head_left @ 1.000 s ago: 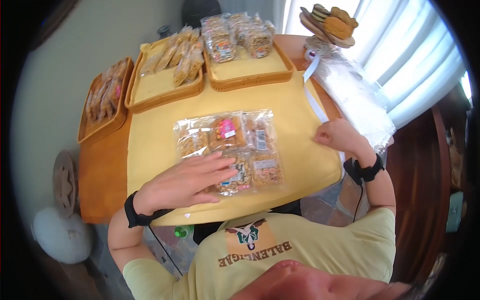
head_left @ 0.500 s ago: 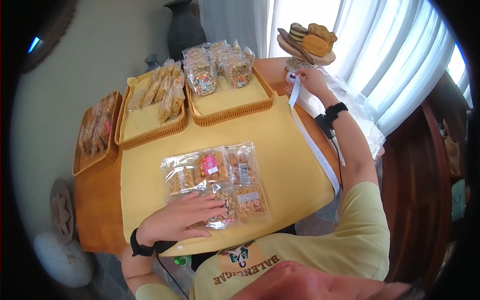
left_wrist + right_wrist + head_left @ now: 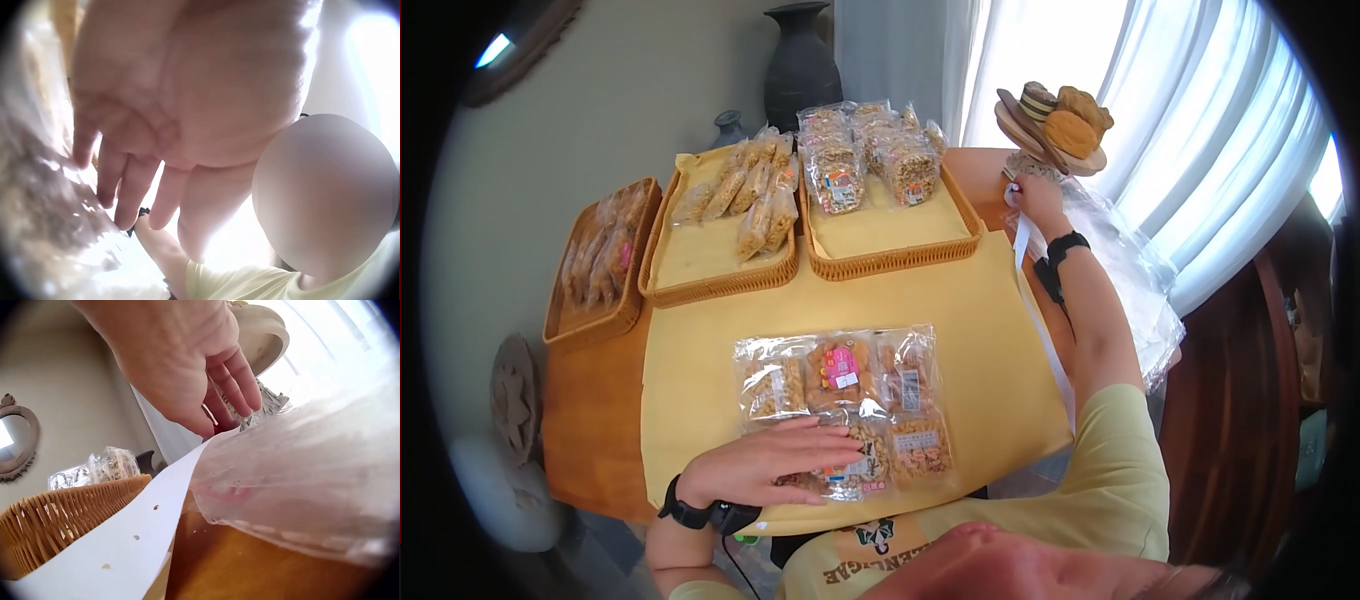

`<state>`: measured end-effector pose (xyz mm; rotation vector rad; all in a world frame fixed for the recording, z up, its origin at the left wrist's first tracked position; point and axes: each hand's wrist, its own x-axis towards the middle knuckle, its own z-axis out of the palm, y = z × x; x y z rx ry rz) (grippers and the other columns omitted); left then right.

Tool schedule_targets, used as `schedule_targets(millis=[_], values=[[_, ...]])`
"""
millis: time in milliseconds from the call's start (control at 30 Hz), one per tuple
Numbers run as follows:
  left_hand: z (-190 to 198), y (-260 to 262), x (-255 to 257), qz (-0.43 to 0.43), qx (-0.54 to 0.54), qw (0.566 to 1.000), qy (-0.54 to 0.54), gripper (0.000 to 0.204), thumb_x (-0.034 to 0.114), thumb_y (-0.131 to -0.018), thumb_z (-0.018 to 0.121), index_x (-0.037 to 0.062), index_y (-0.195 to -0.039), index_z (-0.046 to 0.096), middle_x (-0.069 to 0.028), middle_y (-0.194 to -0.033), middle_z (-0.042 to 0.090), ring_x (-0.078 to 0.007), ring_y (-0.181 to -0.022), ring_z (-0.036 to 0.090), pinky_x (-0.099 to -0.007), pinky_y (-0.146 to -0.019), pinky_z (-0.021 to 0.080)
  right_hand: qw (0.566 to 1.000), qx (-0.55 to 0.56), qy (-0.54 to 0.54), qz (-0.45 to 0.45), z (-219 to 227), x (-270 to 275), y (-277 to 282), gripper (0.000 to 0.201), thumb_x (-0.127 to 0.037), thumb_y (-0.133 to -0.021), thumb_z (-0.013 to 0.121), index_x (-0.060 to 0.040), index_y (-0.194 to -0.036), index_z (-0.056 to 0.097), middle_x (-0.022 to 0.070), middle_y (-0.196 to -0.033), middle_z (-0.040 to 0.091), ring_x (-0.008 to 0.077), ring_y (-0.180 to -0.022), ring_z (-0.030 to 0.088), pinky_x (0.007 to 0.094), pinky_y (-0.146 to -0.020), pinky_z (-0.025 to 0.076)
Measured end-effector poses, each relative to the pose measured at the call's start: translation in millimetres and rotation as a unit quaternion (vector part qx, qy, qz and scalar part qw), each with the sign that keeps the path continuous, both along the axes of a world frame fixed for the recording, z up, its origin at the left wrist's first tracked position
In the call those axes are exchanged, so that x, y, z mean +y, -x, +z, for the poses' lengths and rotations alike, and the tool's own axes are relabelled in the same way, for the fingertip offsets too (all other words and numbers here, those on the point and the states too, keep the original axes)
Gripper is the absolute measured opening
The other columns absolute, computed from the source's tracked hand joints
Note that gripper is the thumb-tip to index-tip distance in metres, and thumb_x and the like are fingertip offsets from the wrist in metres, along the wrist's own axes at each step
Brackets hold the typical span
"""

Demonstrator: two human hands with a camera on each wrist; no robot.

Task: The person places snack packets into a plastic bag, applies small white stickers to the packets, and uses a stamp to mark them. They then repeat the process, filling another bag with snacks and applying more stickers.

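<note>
Several snack packets [image 3: 915, 450] in clear plastic lie in two rows on the yellow cloth, one bearing a pink label [image 3: 840, 368]. My left hand [image 3: 775, 462] rests on the near left packets, fingers straight; its palm fills the left wrist view. At the table's far right, my right hand [image 3: 1043, 203] pinches the small roll of white ribbon [image 3: 1012, 195] beside the clear plastic bags [image 3: 1125, 270]. From it a white strip [image 3: 131, 531] with small gold marks runs along the cloth's right edge. The hand partly hides the roll, and a bit of red shows under the fingertips.
Three wicker trays stand along the back: a left one [image 3: 560, 325] with bagged snacks, a middle one [image 3: 720, 290] with long packets, and a right one [image 3: 890, 265] with stacked nut packets. A stand with bread-like pieces [image 3: 1075, 135] is behind my right hand. A dark vase [image 3: 800, 70] stands beyond.
My right hand went from above the cloth's right side, fingers curled, out to the ribbon roll, and has stayed there. My left hand stays on the packets. The head view has shifted.
</note>
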<state>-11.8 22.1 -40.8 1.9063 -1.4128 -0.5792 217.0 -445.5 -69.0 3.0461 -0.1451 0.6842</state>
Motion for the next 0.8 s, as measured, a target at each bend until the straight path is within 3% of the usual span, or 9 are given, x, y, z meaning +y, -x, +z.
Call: schedule_targets(millis=[400,500,567,600,633,667,733,800], values=[[-3.9,1.0,1.9,0.002,0.021,1.000,0.009,0.052,0.028,-0.083,0.058,0.0128,-0.130,0.041,-0.0074,-0.133,0.041,-0.0242,-0.125,0.035,-0.0426,-0.105,0.022,0.997,-0.050,-0.054,0.017,2.5,-9.1,4.6,0.023,-0.024,-0.074,0.062,-0.0119,-0.094,0.066,0.0115,-0.086,0.064,0.0304,-0.080,0.060,0.0387,-0.072,0.047],[-2.4,2.1,1.4,0.005,0.018,1.000,0.010,0.052,0.028,-0.083,0.058,0.0131,-0.130,0.042,-0.0070,-0.133,0.041,-0.0241,-0.125,0.035,-0.0428,-0.105,0.022,0.995,-0.055,-0.084,0.025,9.1,-18.8,13.1,0.022,-0.024,-0.076,0.061,-0.0125,-0.094,0.066,0.0102,-0.082,0.065,0.0243,-0.074,0.062,0.0356,-0.064,0.048],[-3.5,1.2,1.9,0.001,0.016,1.000,0.011,0.052,0.028,-0.083,0.058,0.0133,-0.130,0.041,-0.0068,-0.134,0.040,-0.0240,-0.125,0.035,-0.0427,-0.106,0.021,0.979,0.001,-0.201,0.019,9.7,-27.8,13.8,0.020,-0.022,-0.079,0.060,-0.0103,-0.094,0.066,0.0073,-0.076,0.064,0.0157,-0.068,0.061,0.0294,-0.055,0.049],[-3.8,1.2,2.3,-0.002,0.014,1.000,0.011,0.053,0.028,-0.083,0.058,0.0135,-0.131,0.041,-0.0067,-0.134,0.040,-0.0239,-0.126,0.034,-0.0427,-0.106,0.021,0.979,0.001,-0.201,0.019,9.8,-32.7,15.9,0.020,-0.022,-0.079,0.060,-0.0103,-0.094,0.066,0.0073,-0.076,0.064,0.0157,-0.068,0.061,0.0294,-0.055,0.049],[-3.2,1.6,2.0,-0.002,0.013,1.000,0.011,0.053,0.028,-0.083,0.058,0.0135,-0.131,0.041,-0.0067,-0.134,0.040,-0.0239,-0.126,0.034,-0.0427,-0.106,0.021,0.957,-0.007,-0.286,0.042,11.5,-33.0,21.4,0.020,-0.021,-0.080,0.059,-0.0078,-0.093,0.065,0.0058,-0.076,0.064,0.0130,-0.066,0.059,0.0260,-0.051,0.047],[-2.4,2.3,1.6,0.007,-0.002,1.000,0.024,0.052,0.027,-0.082,0.059,0.0133,-0.129,0.043,-0.0067,-0.131,0.044,-0.0244,-0.123,0.038,-0.0422,-0.104,0.025,0.927,-0.014,-0.370,0.064,11.7,-31.3,27.0,0.020,-0.020,-0.081,0.058,-0.0054,-0.093,0.065,0.0043,-0.077,0.063,0.0102,-0.065,0.057,0.0227,-0.048,0.046],[-0.7,3.6,1.6,0.020,-0.013,0.999,0.040,0.050,0.026,-0.082,0.060,0.0132,-0.128,0.045,-0.0068,-0.127,0.047,-0.0250,-0.120,0.042,-0.0416,-0.102,0.029,0.906,-0.011,-0.414,0.087,19.6,-19.4,46.3,0.021,-0.022,-0.083,0.057,-0.0045,-0.092,0.065,0.0033,-0.076,0.063,0.0093,-0.066,0.058,0.0207,-0.052,0.047],[3.1,5.3,3.3,0.094,-0.010,0.993,0.066,0.044,0.019,-0.080,0.063,0.0105,-0.121,0.052,-0.0080,-0.116,0.057,-0.0236,-0.105,0.054,-0.0373,-0.092,0.041,0.882,0.000,-0.458,0.111,34.6,3.4,70.1,0.023,-0.024,-0.084,0.056,-0.0036,-0.091,0.064,0.0022,-0.074,0.063,0.0084,-0.067,0.058,0.0188,-0.056,0.047]])
